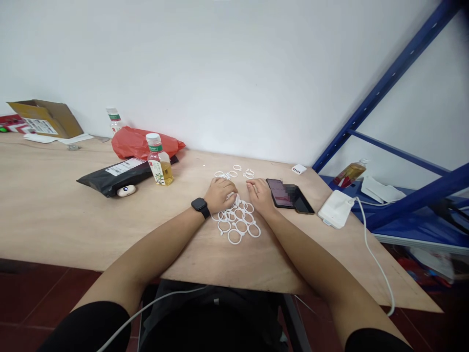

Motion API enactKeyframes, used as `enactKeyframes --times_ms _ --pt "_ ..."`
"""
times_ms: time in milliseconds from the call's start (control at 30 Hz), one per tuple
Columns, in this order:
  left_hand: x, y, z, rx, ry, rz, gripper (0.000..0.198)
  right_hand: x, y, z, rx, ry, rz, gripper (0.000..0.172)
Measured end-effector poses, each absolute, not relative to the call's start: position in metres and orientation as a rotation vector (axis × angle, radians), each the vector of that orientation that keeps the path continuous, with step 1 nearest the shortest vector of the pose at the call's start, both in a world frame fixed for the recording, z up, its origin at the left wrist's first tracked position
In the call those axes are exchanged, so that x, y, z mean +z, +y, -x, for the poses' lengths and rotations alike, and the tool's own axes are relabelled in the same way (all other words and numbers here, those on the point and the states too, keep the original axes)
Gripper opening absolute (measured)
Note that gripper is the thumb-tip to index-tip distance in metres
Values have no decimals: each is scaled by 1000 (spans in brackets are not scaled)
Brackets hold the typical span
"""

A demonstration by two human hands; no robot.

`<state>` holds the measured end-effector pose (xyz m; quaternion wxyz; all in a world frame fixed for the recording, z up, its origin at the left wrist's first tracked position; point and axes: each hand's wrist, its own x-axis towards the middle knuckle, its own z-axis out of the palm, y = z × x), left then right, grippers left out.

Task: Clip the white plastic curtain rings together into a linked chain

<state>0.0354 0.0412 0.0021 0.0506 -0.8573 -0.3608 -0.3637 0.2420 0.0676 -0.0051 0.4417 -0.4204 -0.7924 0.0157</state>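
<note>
A flat cluster of joined white plastic rings (235,236) lies on the table in front of me, each ring with a small knob or joint. My left hand (221,194), with a black watch (200,207) on the wrist, rests over its far left part. Its fingers are bent, and white ring parts show between thumb and fingers; the exact grip is partly hidden. At the cluster's right edge my right hand (260,196) lies on its side, fingers loosely stretched and holding nothing visible. Beyond both hands are several loose white rings (237,167).
Right of my right hand lie two phones (280,194), a white power bank (336,209) with a cable, and a small white block (299,169). A tea bottle (159,161), black parcel (117,177), red bag (135,142) and cardboard box (54,120) stand left. Blue shelving (388,63) borders the right.
</note>
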Motion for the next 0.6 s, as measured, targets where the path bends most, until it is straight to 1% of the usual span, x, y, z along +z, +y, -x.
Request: enactKeyframes --times_ms 100,167,300,367,467,600 --pt "4 40 -35 -1085 -1064 2598 16 -10 87 -247 -19 -1980 1199 30" --pt "5 40 -36 -1041 -1040 2583 17 -14 100 -249 -53 -2026 1317 34" --pt "8 39 -40 -862 -949 2583 20 -21 122 -246 -100 -2128 1507 43" --pt "9 38 -41 -799 -915 2570 22 -24 128 -243 -94 -2186 1579 44" --pt "8 37 -41 -795 -894 2544 23 -25 129 -242 -84 -2221 1651 40" --pt "8 37 -41 -839 -904 2542 22 -23 120 -242 -127 -2208 1589 26"
